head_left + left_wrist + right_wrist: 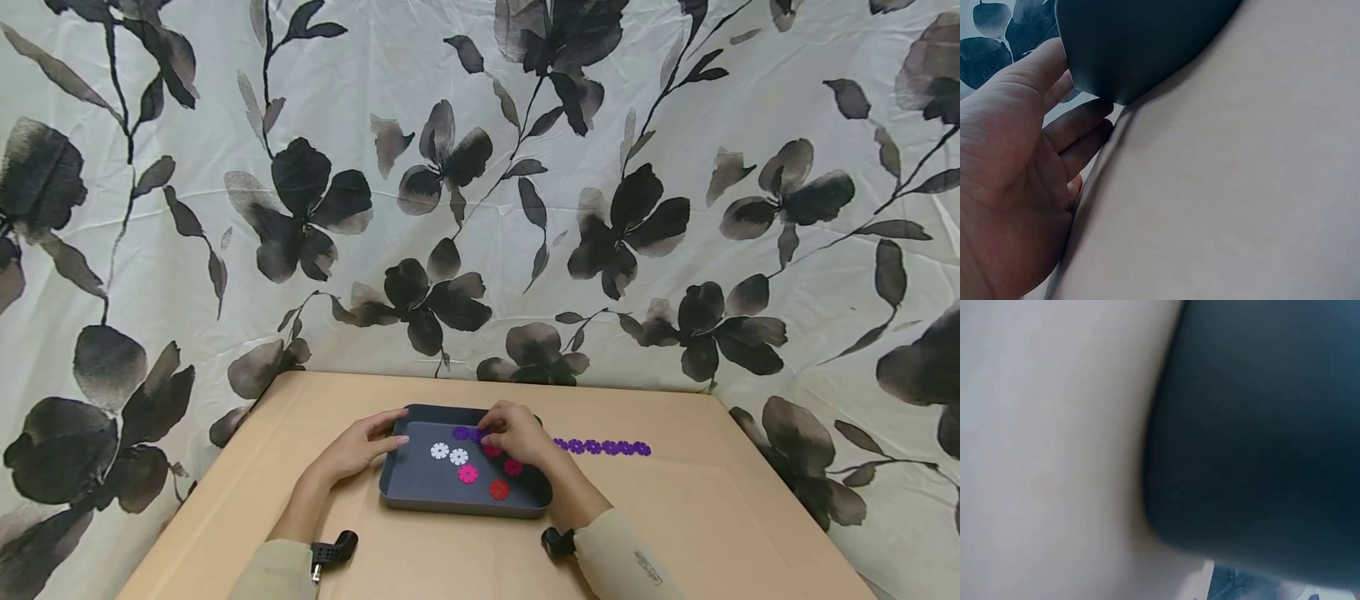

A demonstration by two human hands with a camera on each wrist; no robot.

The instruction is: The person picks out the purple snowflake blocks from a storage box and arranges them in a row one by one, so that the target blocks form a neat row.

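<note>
A dark grey tray [435,499] lies on the table and holds small flower-shaped pieces. My left hand [358,450] holds the tray's left edge; in the left wrist view the thumb of that hand [1004,162] touches the tray wall [1135,50] and the other fingers sit at its underside. Inside the tray, at the back, my right hand [517,431] has its fingertips curled together at a purple flower piece [477,435], partly covered by them. Another purple piece [461,432] lies just left. White pieces [439,451], pink pieces [468,473] and a red piece [498,489] lie nearer the front.
Right of the tray, a row of purple flower pieces [611,447] runs sideways along the tan table [720,517]; my right forearm hides the table beside its left end. Behind the table hangs a white cloth [525,275] with dark flowers. The right wrist view shows mostly the blurred tray wall [1247,444].
</note>
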